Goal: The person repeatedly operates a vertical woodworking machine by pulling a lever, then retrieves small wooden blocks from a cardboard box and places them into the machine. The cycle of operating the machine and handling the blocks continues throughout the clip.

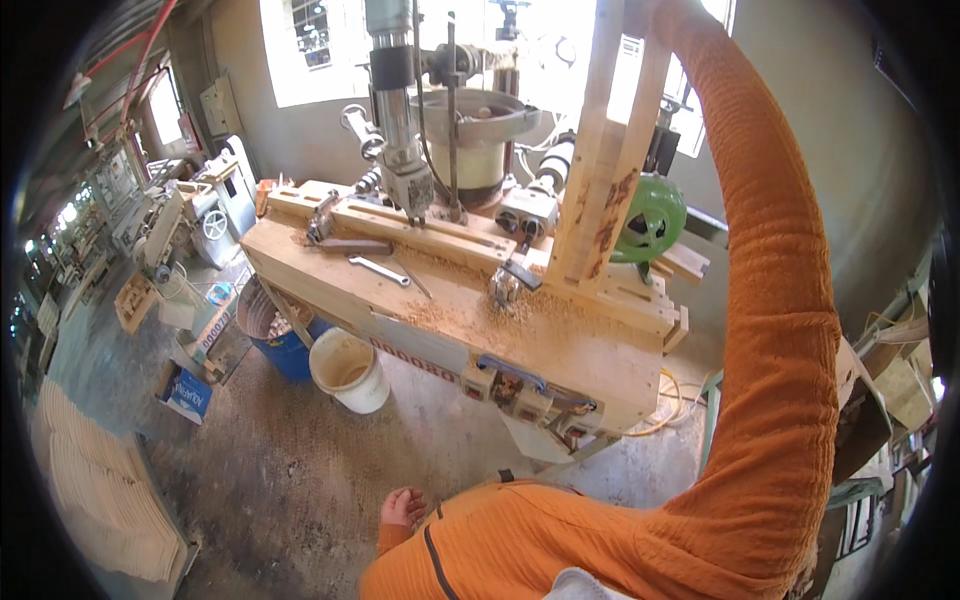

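My left hand [403,507] hangs low beside my body, above the floor, its fingers loosely curled and apart with nothing seen in them. My right arm, in an orange sleeve [775,300], reaches far up along the right. Only a sliver of my right hand [648,14] shows at the upper edge, by the top of a tall wooden upright [585,150]; its fingers are cut off. That upright stands on a wooden workbench [600,335] with a drilling machine [405,150]. On the benchtop lie a wrench [380,270], a thin rod [413,278] and a dark wooden bar [345,246] among shavings.
A green motor housing [650,218] sits behind the upright, and a round bowl feeder [475,125] behind the drill. Below the bench's left end stand a white bucket [350,372] and a blue bin [285,350]. Stacked curved boards [105,490] are at lower left.
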Tool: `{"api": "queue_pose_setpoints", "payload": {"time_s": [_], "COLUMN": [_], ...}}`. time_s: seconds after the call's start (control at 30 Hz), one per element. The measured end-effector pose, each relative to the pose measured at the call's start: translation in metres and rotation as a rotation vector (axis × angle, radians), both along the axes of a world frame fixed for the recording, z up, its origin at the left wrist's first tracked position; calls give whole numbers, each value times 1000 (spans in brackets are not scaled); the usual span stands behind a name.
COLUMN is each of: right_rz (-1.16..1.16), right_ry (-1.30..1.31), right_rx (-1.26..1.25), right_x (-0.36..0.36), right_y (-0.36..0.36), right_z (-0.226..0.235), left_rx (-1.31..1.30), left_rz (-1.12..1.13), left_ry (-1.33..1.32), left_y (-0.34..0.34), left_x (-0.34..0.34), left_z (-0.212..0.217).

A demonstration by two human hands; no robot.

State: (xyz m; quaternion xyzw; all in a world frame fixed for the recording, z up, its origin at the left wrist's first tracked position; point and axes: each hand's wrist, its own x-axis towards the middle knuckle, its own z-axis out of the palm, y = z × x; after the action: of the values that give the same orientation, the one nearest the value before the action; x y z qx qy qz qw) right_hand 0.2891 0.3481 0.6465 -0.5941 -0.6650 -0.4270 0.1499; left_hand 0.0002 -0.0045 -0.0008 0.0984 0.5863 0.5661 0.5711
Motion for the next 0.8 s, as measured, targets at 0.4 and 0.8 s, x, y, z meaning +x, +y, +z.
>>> {"api": "queue_pose_setpoints", "payload": {"time_s": [0.4, 0.8], "right_rz": [-92, 0], "right_ry": [-61, -57], "right_rx": [19, 138], "right_x": [-8, 16], "right_y": [-1, 28], "right_z": [-6, -4], "left_rx": [-23, -40], "left_rz": [-5, -14], "left_ry": [1, -22], "left_y": [-3, 1], "left_x": [1, -2], "left_z": [2, 2]}}
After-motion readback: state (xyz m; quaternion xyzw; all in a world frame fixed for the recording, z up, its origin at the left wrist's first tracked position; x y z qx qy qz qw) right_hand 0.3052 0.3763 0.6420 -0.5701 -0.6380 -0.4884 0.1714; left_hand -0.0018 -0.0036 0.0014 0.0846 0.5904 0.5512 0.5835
